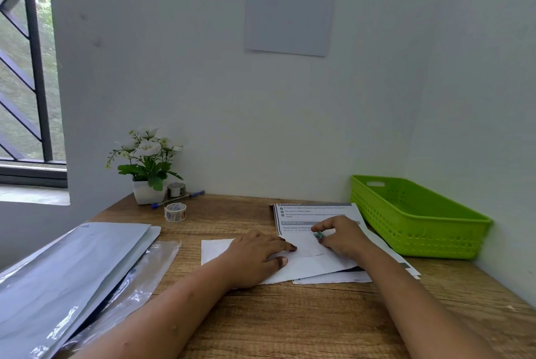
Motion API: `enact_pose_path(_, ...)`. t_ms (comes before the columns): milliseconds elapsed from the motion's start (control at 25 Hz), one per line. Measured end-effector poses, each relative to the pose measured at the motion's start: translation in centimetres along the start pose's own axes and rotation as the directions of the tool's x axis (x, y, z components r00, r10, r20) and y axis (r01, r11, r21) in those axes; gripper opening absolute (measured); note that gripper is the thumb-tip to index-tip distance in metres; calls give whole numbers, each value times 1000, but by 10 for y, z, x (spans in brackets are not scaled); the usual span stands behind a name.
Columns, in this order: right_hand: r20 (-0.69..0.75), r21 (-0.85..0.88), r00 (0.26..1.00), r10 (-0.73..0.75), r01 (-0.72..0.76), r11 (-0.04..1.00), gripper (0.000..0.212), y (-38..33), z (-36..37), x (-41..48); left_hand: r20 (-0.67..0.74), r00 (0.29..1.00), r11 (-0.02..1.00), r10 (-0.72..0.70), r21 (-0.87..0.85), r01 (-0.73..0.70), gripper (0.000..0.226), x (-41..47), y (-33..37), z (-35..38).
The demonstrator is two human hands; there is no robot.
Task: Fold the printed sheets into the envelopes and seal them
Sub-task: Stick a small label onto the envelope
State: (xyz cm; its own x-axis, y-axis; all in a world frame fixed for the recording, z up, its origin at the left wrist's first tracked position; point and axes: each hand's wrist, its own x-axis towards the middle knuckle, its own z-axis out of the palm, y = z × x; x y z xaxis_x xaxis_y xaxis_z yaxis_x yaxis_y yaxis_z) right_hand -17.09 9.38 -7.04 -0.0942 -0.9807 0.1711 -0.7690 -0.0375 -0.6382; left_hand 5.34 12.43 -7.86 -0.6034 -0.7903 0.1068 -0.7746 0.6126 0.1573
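A white envelope (216, 250) lies flat on the wooden desk (290, 324), partly over a stack of printed sheets (316, 211). My left hand (256, 255) rests on the envelope with straight fingers, pressing it down. My right hand (340, 238) hovers over the envelope's right part, where it overlaps the sheets. Its thumb and fingers pinch a small teal piece (318, 234), which is too small to identify. More sheet edges stick out below and to the right of the envelope.
A green plastic basket (417, 224) stands at the right by the wall. A patterned tape roll (175, 211), a second roll (176, 189), pens (179, 199) and a potted plant (148, 161) sit at the back left. Grey plastic mailers (72, 266) cover the left.
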Motion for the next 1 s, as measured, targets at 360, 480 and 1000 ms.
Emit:
enact_pose_path(360, -14, -110, 1000, -24, 22, 994, 32, 2, -1, -1, 4, 1000, 1000, 4, -2, -4, 43, 0, 0, -1)
enact_pose_path(480, -60, -176, 997, -39, 28, 984, 20, 3, -1, -2, 3, 1000, 1000, 4, -3, -4, 43, 0, 1, -1)
enact_pose_path(1000, -94, -198, 994, -56, 37, 979, 38, 3, -3, -4, -12, 1000, 1000, 7, -17, -8, 42, 0, -1, 0)
